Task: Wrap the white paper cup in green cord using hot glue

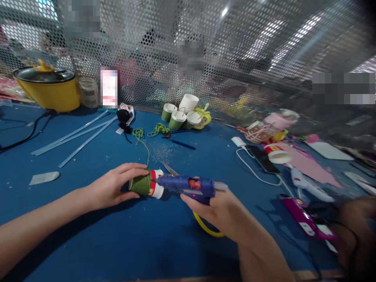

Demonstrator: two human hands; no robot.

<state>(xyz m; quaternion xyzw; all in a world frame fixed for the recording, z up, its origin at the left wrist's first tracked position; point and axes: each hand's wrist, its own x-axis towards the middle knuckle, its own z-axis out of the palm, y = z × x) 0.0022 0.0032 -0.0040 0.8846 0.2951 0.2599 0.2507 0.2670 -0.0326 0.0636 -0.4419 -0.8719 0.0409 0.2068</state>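
My left hand [117, 184] is wrapped round a paper cup [158, 191] that lies on its side. Green yarn [142, 184] is wound round much of the cup, leaving a red band and white rim bare; a loose strand runs back to a small tangle. In my right hand [223, 207] is a blue hot glue gun [188, 186], a small red light showing on its side. Its nozzle points left, right at the edge of the yarn; whether it touches I cannot tell. Under the gun lie scissors [169, 169], their blades and a yellow handle partly showing.
Behind stand several cups [177, 120], some wrapped in green, beside pliers [179, 140]. Clear glue sticks [85, 137] lie at the left, near a yellow electric pot [48, 90]. Rightward are a phone [262, 158], a white glue gun [310, 186], a purple power strip [305, 219] and another person's arm [357, 231].
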